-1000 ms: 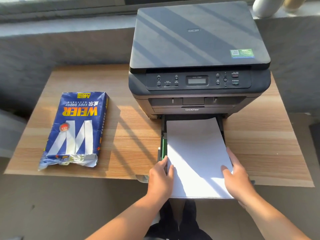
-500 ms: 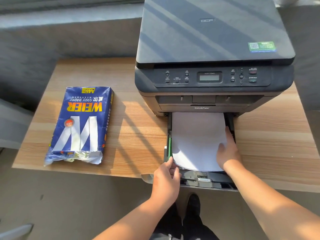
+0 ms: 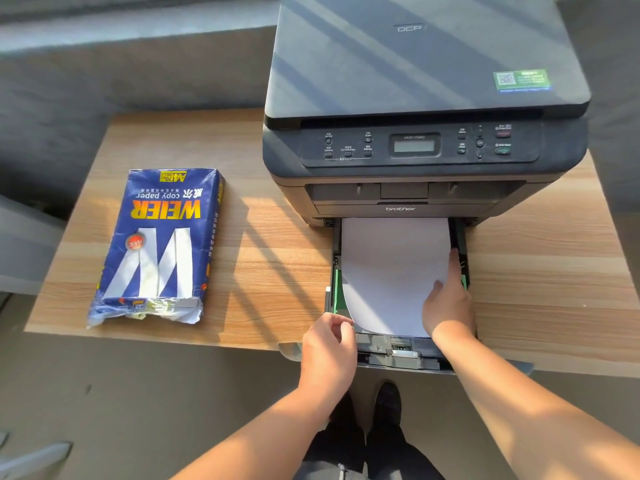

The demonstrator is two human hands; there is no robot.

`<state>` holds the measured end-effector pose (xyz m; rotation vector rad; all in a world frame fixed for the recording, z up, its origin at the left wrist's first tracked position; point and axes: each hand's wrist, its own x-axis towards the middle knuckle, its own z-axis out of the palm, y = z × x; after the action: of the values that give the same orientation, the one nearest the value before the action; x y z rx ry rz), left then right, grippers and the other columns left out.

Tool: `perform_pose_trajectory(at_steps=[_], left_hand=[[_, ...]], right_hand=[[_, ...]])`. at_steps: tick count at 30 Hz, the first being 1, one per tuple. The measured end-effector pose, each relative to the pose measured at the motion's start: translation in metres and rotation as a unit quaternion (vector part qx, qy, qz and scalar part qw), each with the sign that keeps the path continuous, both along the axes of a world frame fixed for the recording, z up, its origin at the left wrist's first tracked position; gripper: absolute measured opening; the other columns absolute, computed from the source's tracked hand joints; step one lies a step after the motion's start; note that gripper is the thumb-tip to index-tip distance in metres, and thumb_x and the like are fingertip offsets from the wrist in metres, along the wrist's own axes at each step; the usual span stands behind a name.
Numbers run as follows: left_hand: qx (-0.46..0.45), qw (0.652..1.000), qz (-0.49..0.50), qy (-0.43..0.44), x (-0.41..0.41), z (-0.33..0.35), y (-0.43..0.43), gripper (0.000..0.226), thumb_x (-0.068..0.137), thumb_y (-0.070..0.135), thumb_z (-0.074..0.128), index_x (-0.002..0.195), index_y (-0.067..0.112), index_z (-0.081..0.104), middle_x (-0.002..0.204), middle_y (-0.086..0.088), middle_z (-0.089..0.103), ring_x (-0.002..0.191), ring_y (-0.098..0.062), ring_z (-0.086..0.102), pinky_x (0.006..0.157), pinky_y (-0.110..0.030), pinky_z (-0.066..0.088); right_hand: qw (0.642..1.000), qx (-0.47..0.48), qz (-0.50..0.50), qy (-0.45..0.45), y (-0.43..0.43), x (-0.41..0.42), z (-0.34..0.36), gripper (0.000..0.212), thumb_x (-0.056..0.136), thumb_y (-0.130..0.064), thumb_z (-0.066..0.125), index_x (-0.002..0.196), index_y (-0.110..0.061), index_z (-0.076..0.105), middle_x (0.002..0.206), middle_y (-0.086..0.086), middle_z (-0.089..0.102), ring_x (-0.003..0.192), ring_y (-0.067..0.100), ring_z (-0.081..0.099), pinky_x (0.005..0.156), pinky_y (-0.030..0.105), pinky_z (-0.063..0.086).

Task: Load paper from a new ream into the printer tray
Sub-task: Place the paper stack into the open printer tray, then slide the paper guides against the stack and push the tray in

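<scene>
Right hand: the right hand [image 3: 448,299] lies flat and open, palm down, on the right side of the paper stack [image 3: 391,271], fingers extended toward the printer; forearm enters from the lower right of the frame.
Left hand: the left hand [image 3: 329,344] sits at the near left corner of the tray [image 3: 398,356], fingers loosely curled, holding nothing that can be seen.
Paper stack: white, smooth, rectangular; lies in the tray at centre right of the frame, its far end under the printer.
Tray: black plastic with green guides, pulled out past the table [image 3: 270,271] edge.
Printer: the printer [image 3: 426,109] is dark grey, boxy, with a flat lid and button panel; upper right of the frame.
Ream: the ream [image 3: 159,244] is a blue glossy wrapper, torn at its near end; left of the frame.
Table: light wood grain, striped with sunlight.
</scene>
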<state>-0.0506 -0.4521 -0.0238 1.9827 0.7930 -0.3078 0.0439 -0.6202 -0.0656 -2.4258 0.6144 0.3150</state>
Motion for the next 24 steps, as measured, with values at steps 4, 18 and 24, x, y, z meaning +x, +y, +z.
perform_pose_trajectory(at_steps=[4, 18, 24], left_hand=[[0.031, 0.999, 0.007, -0.010, 0.007, 0.008, 0.001, 0.015, 0.094, 0.023, 0.050, 0.089, 0.023, 0.064, 0.074, 0.005, 0.068, 0.069, -0.008, 0.063, 0.051, -0.010, 0.039], [0.144, 0.986, -0.023, -0.085, 0.034, -0.009, -0.005, 0.034, 0.093, 0.013, 0.054, 0.126, 0.006, 0.059, 0.107, -0.011, 0.061, 0.099, -0.026, 0.059, 0.093, -0.041, 0.050], [0.156, 0.982, -0.019, -0.104, 0.033, -0.008, -0.006, 0.017, 0.089, 0.007, 0.056, 0.103, 0.001, 0.065, 0.091, -0.011, 0.062, 0.084, -0.028, 0.059, 0.082, -0.048, 0.052]], right_hand=[[1.000, 0.023, -0.003, -0.004, -0.001, 0.004, -0.002, 0.064, 0.100, -0.013, 0.040, 0.158, -0.029, 0.017, 0.135, 0.024, 0.055, 0.113, 0.048, 0.058, 0.088, 0.050, 0.048], [0.996, 0.019, -0.055, -0.070, -0.055, -0.040, -0.002, 0.015, 0.086, -0.015, 0.064, 0.101, -0.015, 0.066, 0.105, 0.011, 0.068, 0.098, 0.037, 0.061, 0.076, 0.041, 0.043], [0.995, -0.001, -0.092, -0.047, -0.053, -0.037, 0.002, 0.009, 0.088, -0.020, 0.063, 0.093, -0.019, 0.070, 0.098, 0.006, 0.069, 0.097, 0.037, 0.060, 0.076, 0.044, 0.027]])
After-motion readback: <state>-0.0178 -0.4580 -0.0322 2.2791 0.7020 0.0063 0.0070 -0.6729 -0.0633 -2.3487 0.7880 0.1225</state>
